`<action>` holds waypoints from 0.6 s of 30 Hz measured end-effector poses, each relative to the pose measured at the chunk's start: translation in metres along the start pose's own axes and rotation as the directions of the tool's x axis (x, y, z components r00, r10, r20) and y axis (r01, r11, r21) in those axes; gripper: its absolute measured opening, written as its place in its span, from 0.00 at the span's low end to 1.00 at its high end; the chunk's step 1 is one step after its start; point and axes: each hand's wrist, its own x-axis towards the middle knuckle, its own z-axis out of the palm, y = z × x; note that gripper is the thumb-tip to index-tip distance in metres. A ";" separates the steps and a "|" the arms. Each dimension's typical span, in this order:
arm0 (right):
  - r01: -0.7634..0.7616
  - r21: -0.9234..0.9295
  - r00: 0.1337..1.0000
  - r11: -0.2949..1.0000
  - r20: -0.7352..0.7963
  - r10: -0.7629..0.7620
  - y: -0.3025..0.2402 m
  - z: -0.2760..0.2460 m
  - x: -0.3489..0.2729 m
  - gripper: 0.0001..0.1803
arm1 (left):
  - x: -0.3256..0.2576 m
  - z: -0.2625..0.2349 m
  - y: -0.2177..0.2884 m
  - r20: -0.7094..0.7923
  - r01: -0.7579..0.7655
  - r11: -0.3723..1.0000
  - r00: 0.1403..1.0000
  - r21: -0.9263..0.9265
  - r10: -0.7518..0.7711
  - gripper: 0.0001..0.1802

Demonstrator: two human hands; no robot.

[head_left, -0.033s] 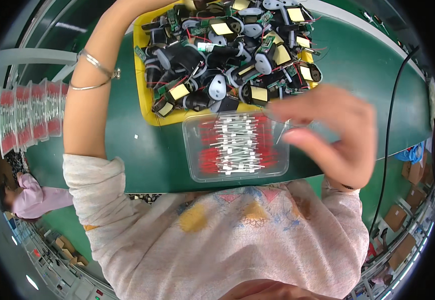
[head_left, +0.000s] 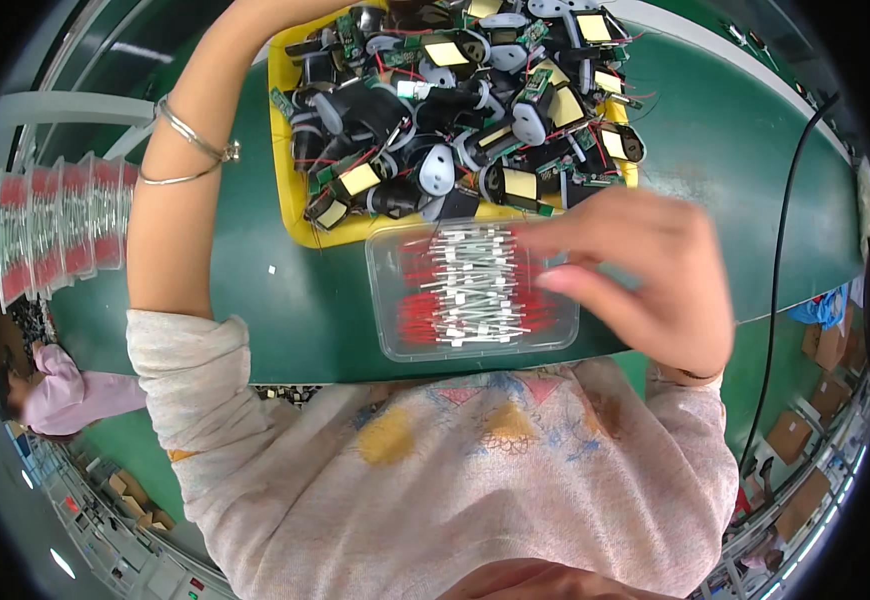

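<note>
My right hand (head_left: 645, 275) hovers over the right end of a clear plastic box (head_left: 387, 318), slightly blurred. Its thumb and forefinger are apart, and I see nothing held between them. Inside the box lies a bundle of thin white-tipped leads (head_left: 475, 290) with red ends. My left arm reaches along the left side of a yellow tray (head_left: 283, 190). My left hand (head_left: 330, 6) is cut off by the top edge, so its fingers are hidden. Black motor-like units (head_left: 435, 170) with grey discs, small green boards and pale yellow pads heap up in the tray.
Several more clear boxes of red-and-white leads (head_left: 60, 230) stand in a row at the left, beside my forearm. A black cable (head_left: 781, 230) runs down the right side of the green table (head_left: 715, 130). A person in pink (head_left: 75, 395) is at the lower left.
My right hand has moved left over the box. A thin lead seen by its fingertips before no longer shows there. The yellow tray has shifted very slightly.
</note>
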 end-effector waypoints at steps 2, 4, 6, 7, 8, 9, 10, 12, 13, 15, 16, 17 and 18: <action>-0.037 -0.099 0.985 0.994 0.162 0.053 0.004 0.023 -0.007 0.06 | -0.010 0.008 0.006 -0.072 -0.068 0.955 0.996 -0.289 0.049 0.14; -0.016 -0.288 0.976 0.957 0.205 0.078 0.009 0.046 -0.018 0.06 | -0.015 0.019 0.011 -0.119 -0.125 0.811 0.990 -0.571 0.069 0.16; 0.004 -0.378 0.981 0.926 0.179 0.069 0.012 0.066 -0.022 0.07 | -0.032 0.025 0.022 -0.182 -0.136 0.658 0.983 -0.741 -0.002 0.17; 0.022 -0.420 0.984 0.907 0.169 0.054 0.013 0.074 -0.021 0.07 | -0.044 0.024 0.028 -0.211 -0.147 0.572 0.976 -0.807 -0.047 0.17; 0.023 -0.449 0.986 0.893 0.160 0.055 0.014 0.078 -0.020 0.07 | -0.053 0.024 0.030 -0.227 -0.179 0.528 0.973 -0.830 -0.028 0.17; 0.023 -0.478 0.987 0.878 0.150 0.056 0.014 0.082 -0.020 0.07 | -0.063 0.025 0.032 -0.243 -0.210 0.482 0.970 -0.851 -0.008 0.18; 0.033 -0.506 0.989 0.862 0.142 0.045 0.015 0.084 -0.017 0.07 | -0.073 0.028 0.039 -0.332 -0.246 0.503 0.939 -0.829 -0.089 0.16; 0.018 -0.563 0.992 0.826 0.114 0.056 0.014 0.087 -0.019 0.07 | -0.086 0.017 0.043 -0.376 -0.339 0.533 0.926 -0.775 0.041 0.20; 0.021 -0.588 0.993 0.809 0.109 0.053 0.013 0.089 -0.019 0.07 | -0.092 0.019 0.042 -0.465 -0.433 0.496 0.883 -0.753 0.065 0.19; 0.045 -0.623 0.995 0.781 0.096 0.019 0.012 0.090 -0.018 0.07 | -0.102 0.015 0.033 -0.540 -0.491 0.483 0.840 -0.725 0.043 0.22; 0.049 -0.629 0.995 0.776 0.099 0.017 0.012 0.090 -0.019 0.07 | -0.106 0.010 0.034 -0.548 -0.495 0.459 0.836 -0.738 0.021 0.22; 0.052 -0.636 0.995 0.770 0.101 0.017 0.012 0.089 -0.019 0.07 | -0.109 0.007 0.036 -0.555 -0.499 0.434 0.832 -0.750 -0.002 0.23; 0.052 -0.640 0.994 0.767 0.104 0.019 0.012 0.088 -0.020 0.08 | -0.110 0.004 0.039 -0.567 -0.499 0.449 0.823 -0.741 -0.021 0.23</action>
